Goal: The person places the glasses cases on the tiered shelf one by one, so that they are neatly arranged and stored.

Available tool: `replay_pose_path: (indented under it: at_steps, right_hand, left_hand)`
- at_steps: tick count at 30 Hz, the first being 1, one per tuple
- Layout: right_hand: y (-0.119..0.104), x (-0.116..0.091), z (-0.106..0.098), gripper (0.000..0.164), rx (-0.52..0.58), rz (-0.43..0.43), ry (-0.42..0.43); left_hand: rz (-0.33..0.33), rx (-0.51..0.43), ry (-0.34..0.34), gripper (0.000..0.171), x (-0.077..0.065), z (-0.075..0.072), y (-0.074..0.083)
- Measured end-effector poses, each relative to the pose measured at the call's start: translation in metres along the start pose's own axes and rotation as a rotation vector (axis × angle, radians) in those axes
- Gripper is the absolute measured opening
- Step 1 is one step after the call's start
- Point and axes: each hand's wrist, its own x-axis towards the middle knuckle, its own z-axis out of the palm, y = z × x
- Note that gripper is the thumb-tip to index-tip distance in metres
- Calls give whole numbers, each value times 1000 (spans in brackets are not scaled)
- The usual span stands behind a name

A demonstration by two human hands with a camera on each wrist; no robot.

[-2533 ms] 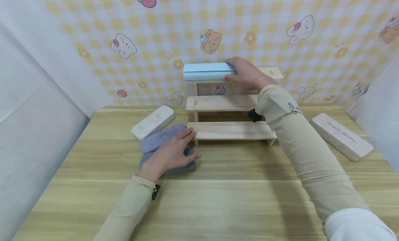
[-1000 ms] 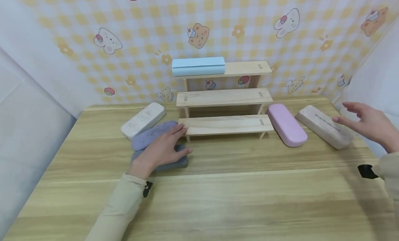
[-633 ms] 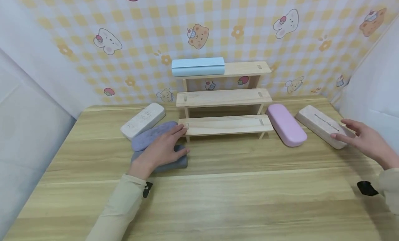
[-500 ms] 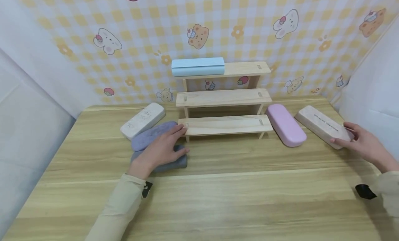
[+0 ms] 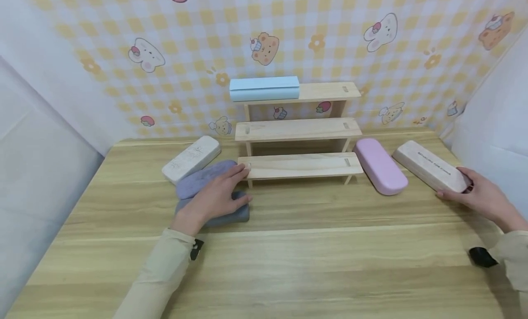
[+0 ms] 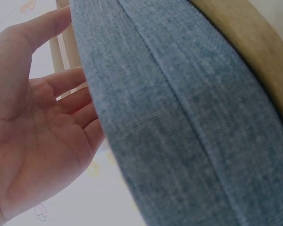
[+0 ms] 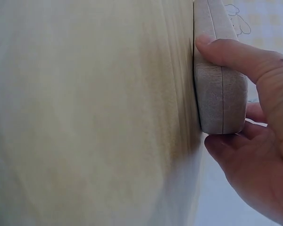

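Bright light, soft shadows, right wrist view apparently hazy

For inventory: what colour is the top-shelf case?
The case is light blue, clearest in head view.

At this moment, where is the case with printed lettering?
In the head view, the lettered case lies on the right of the table, just right of the pink case, its near end held by the right hand.

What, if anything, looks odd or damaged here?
Nothing looks spilled or damaged. Only the blue case, at the left end of the top shelf, looks slightly off: it may overhang the edge a little.
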Motion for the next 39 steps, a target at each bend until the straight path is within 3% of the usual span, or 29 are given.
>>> replay_pose_path:
  at_steps: [10, 25, 39]
  right_hand:
    - [0, -1, 2, 97, -17, 35, 50]
    - [-4, 2, -3, 94, 11, 43, 59]
    - [-37, 18, -34, 84, 115, -106, 145]
  left_hand:
    - [15, 0, 5, 68, 0, 0, 0]
    - [4, -9, -9, 68, 1, 0, -1]
    - [12, -6, 0, 66, 0, -1, -1]
